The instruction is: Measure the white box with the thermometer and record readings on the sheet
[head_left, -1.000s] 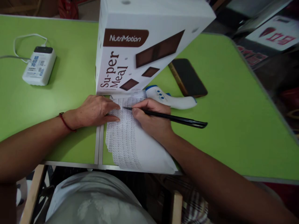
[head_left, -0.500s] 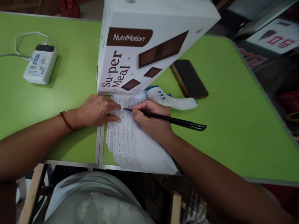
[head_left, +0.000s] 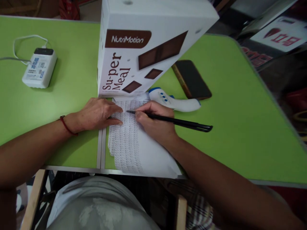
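Observation:
My right hand (head_left: 157,121) pinches a black pen (head_left: 182,122), its tip pointing left at the written part of the paper sheets (head_left: 153,156). Rows of dense handwriting cover the left of the top sheet, while its right side is blank. Thumb and forefinger apart, my left hand (head_left: 100,112) rests on the upper left edge of the sheets and holds nothing. Right behind the paper stands a tall white box (head_left: 127,19) with brown print. A white and blue infrared thermometer (head_left: 177,103) lies just beyond my right hand.
A dark phone (head_left: 193,80) lies behind the thermometer. On the left of the green table (head_left: 240,137) sits a white device (head_left: 39,72) with cables. A metal seam (head_left: 101,150) runs across the tabletop beside the paper, and a wooden chair arm (head_left: 181,212) is below the front edge.
The whole view has shifted slightly, so the box, phone and thermometer appear a little further left. The pen and both hands keep nearly the same positions on the paper.

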{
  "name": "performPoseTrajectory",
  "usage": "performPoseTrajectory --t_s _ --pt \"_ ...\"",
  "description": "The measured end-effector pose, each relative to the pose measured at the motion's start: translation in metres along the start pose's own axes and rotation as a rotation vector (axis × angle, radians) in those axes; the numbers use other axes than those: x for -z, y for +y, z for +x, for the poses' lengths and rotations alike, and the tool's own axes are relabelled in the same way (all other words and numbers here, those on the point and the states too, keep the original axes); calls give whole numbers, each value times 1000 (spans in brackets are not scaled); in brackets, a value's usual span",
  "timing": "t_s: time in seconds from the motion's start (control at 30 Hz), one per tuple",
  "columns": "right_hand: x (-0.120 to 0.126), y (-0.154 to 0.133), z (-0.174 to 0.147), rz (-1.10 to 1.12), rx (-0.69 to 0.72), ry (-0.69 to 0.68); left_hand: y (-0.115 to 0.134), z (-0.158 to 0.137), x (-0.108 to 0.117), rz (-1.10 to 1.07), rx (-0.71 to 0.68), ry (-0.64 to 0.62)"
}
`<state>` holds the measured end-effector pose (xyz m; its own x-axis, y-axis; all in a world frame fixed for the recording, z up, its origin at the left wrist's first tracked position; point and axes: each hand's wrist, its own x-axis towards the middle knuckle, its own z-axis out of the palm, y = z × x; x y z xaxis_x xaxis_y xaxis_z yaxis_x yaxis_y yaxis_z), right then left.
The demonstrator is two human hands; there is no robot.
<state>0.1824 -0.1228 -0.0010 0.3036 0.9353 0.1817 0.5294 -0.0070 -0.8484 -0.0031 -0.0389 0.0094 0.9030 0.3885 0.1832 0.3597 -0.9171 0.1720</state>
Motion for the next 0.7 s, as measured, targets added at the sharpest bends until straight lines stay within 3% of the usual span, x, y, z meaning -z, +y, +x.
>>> performPoseTrajectory --t_s 0.7 --pt "-1 -1 0 -4 -4 49 -1 0 0 -15 -7 4"
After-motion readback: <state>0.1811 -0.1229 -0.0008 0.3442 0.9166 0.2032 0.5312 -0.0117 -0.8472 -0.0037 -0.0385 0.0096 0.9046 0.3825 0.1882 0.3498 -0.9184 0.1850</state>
